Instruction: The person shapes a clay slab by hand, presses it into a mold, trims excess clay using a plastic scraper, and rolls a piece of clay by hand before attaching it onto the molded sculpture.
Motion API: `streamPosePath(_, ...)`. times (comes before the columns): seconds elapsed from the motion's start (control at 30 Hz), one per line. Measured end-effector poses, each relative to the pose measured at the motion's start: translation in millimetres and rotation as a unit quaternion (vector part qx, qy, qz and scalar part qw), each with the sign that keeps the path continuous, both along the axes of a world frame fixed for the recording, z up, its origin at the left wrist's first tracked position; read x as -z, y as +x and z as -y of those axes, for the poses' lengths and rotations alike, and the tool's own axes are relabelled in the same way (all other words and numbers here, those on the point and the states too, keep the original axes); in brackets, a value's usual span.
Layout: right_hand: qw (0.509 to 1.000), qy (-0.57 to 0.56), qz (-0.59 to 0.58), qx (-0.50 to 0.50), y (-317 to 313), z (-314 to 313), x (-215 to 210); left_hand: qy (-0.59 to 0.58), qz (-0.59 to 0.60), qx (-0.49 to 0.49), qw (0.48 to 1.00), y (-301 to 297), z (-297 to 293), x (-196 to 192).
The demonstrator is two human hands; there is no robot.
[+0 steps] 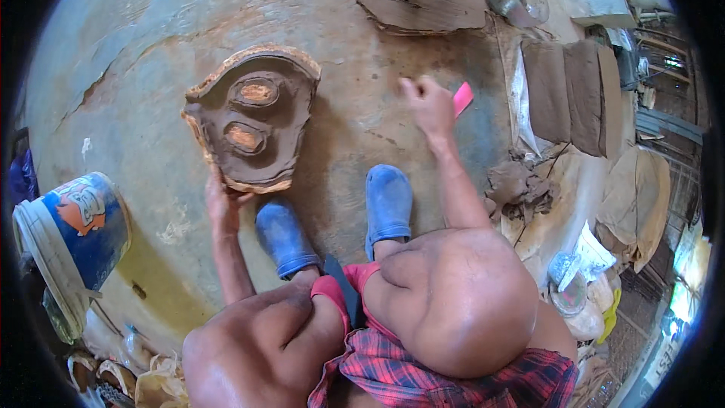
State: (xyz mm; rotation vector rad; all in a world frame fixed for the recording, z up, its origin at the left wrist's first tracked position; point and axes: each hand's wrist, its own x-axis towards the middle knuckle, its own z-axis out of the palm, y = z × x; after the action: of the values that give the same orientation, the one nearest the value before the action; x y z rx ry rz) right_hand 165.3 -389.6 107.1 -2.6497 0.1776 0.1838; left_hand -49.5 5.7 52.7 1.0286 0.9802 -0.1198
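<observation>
Bare knees (479, 295) of a seated or squatting person fill the near part of the view, with red and navy plaid cloth (461, 370) between them and blue shoes (389, 200) planted on the floor (332, 136) beyond.

Past the left shoe, left of the middle of the floor, is a rough-edged mould (264, 121) lined with smooth dark brown clay. Two oval ridges stand side by side in it, each around a bare tan patch. Whether its underside rests on the floor or is lifted cannot be told.

This looks like a pause between strokes on the clay: one hand steadies the mould while the other is away from it. Any further stroke would call for the right hand to cross leftward over the mould's rim, with the left hand's grip held firm.

At the mould's near corner, the left hand (224, 200) grips the edge, thumb to the right, its forearm rising almost straight from beside the left knee. The right hand (432, 109) is well apart from the mould, above the floor, its forearm angled up and leftward. It appears curled closed on a flat pink strip (463, 98), which juts out to its right; the fingertips are blurred.

Toward the floor's right edge lie a torn clay lump (521, 189) and stacked clay slabs (566, 98).
</observation>
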Motion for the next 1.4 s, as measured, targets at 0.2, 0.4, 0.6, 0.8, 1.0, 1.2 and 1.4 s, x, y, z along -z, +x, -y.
streamPosePath(0.2,0.961,-0.233,0.092,0.115,9.9,150.3,55.9,0.164,-0.063,0.104,0.979,53.9,-95.0,33.9)
streamPosePath(0.4,0.994,0.061,-0.040,0.076,25.2,169.3,96.3,0.323,0.086,0.159,0.929,116.2,-153.4,27.0)
streamPosePath(0.6,0.992,-0.018,0.108,0.061,0.9,178.4,95.9,0.234,0.157,-0.001,0.960,100.8,-102.0,13.5)
streamPosePath(0.8,0.972,0.209,0.069,0.082,-6.0,106.3,12.3,0.172,0.093,-0.163,0.967,29.9,-36.4,1.0)
streamPosePath(1.0,0.956,0.186,0.085,-0.212,15.1,-97.1,-91.6,0.015,0.042,-0.181,0.982,-4.9,23.8,1.3)
streamPosePath(1.2,0.839,0.158,0.006,-0.520,-5.2,-252.4,-106.9,-0.129,0.001,-0.052,0.990,-20.6,44.3,-42.9)
streamPosePath(1.4,0.778,0.121,0.063,-0.613,-12.4,-326.0,-69.0,-0.274,0.047,-0.055,0.959,-14.4,79.9,-27.4)
